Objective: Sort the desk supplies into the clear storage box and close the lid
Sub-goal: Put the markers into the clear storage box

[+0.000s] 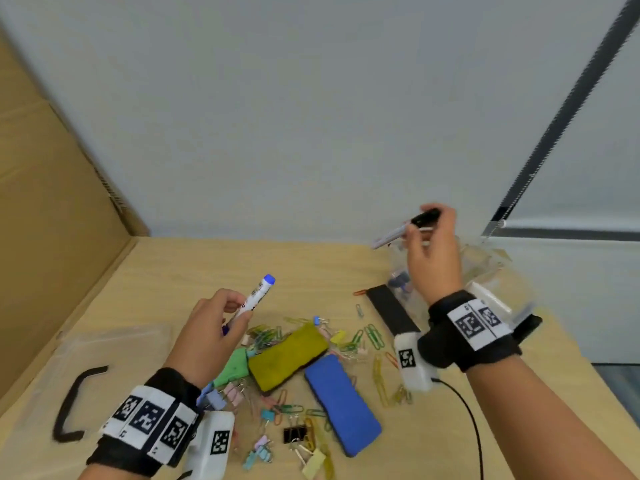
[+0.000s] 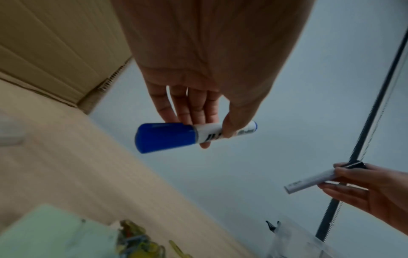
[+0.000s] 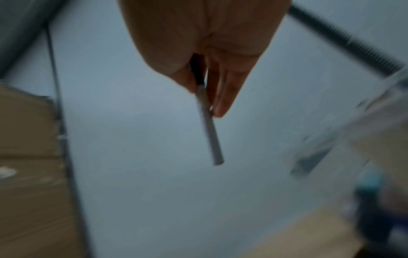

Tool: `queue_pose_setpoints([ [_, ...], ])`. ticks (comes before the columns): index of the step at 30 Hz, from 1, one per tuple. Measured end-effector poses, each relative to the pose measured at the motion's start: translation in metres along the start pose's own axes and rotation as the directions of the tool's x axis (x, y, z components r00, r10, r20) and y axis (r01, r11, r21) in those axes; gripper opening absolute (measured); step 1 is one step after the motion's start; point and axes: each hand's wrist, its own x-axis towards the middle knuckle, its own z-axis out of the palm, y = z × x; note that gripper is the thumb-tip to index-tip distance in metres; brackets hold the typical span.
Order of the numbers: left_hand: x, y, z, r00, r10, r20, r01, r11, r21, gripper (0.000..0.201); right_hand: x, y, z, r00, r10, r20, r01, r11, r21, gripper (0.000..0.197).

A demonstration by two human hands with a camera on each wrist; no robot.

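Head view, right grip: right hand [image 1: 434, 258] pinches a black-capped marker [image 1: 405, 230] between thumb and fingers, at the right of the frame.
Box: the clear box [image 1: 498, 271] sits just below and behind that hand, at the right edge of the table [image 1: 173, 271], open; something blue lies inside.
Marker axis: barrel slants down toward the left, cap up by the fingertips.
Left grip: left hand [image 1: 211, 327] curls round a blue-capped marker [image 1: 258, 294], lower centre, tip pointing up-right.
Nearer hand: the right one, by far; the left is well apart from the box.
Lid: lid [image 1: 104, 341] lies flat at lower left, off the box.
Left to sort: erasers and clips remain scattered across the centre.
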Motion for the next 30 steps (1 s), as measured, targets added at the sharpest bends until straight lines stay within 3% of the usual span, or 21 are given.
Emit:
queue_pose_setpoints([
  [3,0.006,0.024,0.013,0.999,0.038,-0.008,-0.038,0.999,-0.007,0.017,0.042,0.028,-0.026,0.975,0.159,-0.152,-0.176,0.979,-0.106,0.033],
  [5,0.008,0.038,0.019,0.998,0.061,0.001,-0.061,0.998,-0.017,0.027,0.065,0.049,-0.03,0.941,0.306,-0.142,-0.331,0.919,-0.213,0.035],
  [8,0.009,0.056,0.025,0.998,0.058,0.023,-0.057,0.997,-0.042,0.046,0.09,0.072,-0.025,0.85,0.521,-0.073,-0.512,0.787,-0.343,0.038],
  [12,0.004,0.067,0.022,0.995,0.089,0.041,-0.088,0.996,-0.018,0.079,0.105,0.082,-0.02,0.754,0.648,0.103,-0.541,0.702,-0.463,0.041],
  [14,0.002,0.071,0.021,0.992,0.115,0.056,-0.116,0.993,0.016,0.076,0.105,0.081,-0.021,0.693,0.699,0.174,-0.453,0.611,-0.649,0.04],
  [19,0.007,0.07,0.015,0.993,0.102,0.066,-0.109,0.988,0.106,0.038,0.1,0.076,-0.028,0.764,0.61,0.212,-0.333,0.653,-0.68,0.038],
  [20,0.009,0.07,0.016,0.994,0.091,0.055,-0.097,0.99,0.099,0.032,0.095,0.075,-0.032,0.786,0.587,0.196,-0.363,0.694,-0.622,0.036],
  [22,0.014,0.071,0.018,0.997,0.078,0.025,-0.079,0.995,0.059,0.028,0.087,0.069,-0.045,0.815,0.553,0.17,-0.429,0.775,-0.464,0.034],
  [25,0.021,0.078,0.028,0.994,0.108,0.015,-0.109,0.993,0.039,0.03,0.058,0.065,-0.07,0.873,0.468,0.136,-0.377,0.827,-0.417,0.033],
  [28,0.032,0.097,0.045,0.972,0.231,0.029,-0.232,0.972,0.03,0.03,0.028,0.074,-0.096,0.934,0.335,0.121,-0.209,0.79,-0.576,0.033],
  [30,0.044,0.118,0.061,0.954,0.296,0.041,-0.293,0.955,-0.051,0.035,0.015,0.089,-0.11,0.953,0.293,0.079,-0.16,0.705,-0.691,0.035],
])
